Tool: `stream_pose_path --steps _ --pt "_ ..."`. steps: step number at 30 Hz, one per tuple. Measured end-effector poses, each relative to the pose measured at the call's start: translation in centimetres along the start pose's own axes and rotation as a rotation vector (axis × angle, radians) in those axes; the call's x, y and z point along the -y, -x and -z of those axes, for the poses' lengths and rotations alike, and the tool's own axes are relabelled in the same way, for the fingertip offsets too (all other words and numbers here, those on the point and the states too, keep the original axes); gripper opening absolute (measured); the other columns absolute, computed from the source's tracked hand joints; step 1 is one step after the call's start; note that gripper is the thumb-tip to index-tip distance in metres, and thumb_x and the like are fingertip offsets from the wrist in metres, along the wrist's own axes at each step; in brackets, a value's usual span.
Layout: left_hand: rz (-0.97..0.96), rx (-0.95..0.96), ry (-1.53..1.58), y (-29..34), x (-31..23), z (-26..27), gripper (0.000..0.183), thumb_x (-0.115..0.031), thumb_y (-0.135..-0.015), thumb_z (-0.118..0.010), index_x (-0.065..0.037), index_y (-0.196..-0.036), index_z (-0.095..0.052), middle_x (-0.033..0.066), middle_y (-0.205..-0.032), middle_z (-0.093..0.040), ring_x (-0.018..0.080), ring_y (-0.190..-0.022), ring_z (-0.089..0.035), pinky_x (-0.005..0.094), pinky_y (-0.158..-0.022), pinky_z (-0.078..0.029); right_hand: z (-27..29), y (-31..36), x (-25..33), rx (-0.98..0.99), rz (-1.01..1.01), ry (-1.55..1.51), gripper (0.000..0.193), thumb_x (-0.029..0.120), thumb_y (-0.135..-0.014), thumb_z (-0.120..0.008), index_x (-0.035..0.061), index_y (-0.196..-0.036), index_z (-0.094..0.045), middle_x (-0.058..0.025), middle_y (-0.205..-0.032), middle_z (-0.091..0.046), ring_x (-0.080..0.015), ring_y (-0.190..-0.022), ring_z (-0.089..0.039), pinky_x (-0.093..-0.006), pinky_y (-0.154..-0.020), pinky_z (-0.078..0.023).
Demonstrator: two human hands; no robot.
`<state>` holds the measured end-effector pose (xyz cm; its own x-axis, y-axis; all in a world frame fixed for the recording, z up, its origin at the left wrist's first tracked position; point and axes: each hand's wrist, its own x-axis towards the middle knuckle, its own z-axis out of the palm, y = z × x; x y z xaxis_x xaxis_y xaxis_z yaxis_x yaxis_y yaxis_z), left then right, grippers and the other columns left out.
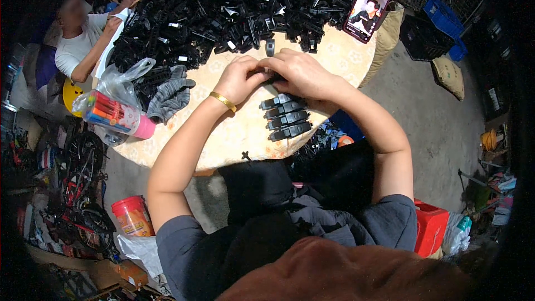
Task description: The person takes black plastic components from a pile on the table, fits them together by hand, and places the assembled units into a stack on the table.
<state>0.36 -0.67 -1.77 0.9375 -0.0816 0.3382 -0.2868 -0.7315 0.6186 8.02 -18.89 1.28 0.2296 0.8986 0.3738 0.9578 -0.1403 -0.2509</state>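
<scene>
Over the round table [214,145], my left hand [241,78] and my right hand [304,75] meet, fingertips bent together. Both are closed on a small black plastic part [273,78], mostly hidden by my fingers. Just below my right hand, several similar black plastic parts [288,125] lie stacked side by side in a neat row. A single dark grey and black piece [270,48] stands beyond my fingertips. A tiny black cross-shaped bit [246,156] lies near the table's front edge.
A large heap of black plastic parts [223,17] covers the far table. A phone [366,13] leans at the right. On the left are a grey glove [170,95], a plastic bag [125,81] and a jar of coloured pens [114,114]. Another person [83,42] works at far left.
</scene>
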Motion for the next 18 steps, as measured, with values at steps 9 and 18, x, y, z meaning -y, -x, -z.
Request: stream_pose_path --steps 9,18 --pt "0.15 0.113 0.183 0.9 -1.9 -0.3 0.024 -0.007 -0.066 -0.075 0.0 -0.081 -0.058 0.0083 -0.073 -0.057 0.0165 -0.065 -0.055 0.0287 -0.062 -0.046 -2.5 -1.6 -5.4 -0.22 0.082 0.079 0.026 0.015 -0.078 -0.057 0.0062 -0.101 -0.064 -0.0097 -0.105 -0.061 -0.0283 -0.094 -0.056 -0.0372 -0.081 -0.047" --pt "0.156 0.001 -0.029 0.9 -1.6 0.1 0.026 -0.011 -0.068 -0.076 0.0 -0.082 -0.057 0.0068 -0.074 -0.056 0.0145 -0.064 -0.053 0.0281 -0.062 -0.046 -2.6 -1.4 -5.5 -0.115 0.018 0.0 0.018 0.013 -0.075 -0.061 0.004 -0.09 -0.065 -0.011 -0.102 -0.06 -0.0331 -0.087 -0.06 -0.0394 -0.077 -0.049"
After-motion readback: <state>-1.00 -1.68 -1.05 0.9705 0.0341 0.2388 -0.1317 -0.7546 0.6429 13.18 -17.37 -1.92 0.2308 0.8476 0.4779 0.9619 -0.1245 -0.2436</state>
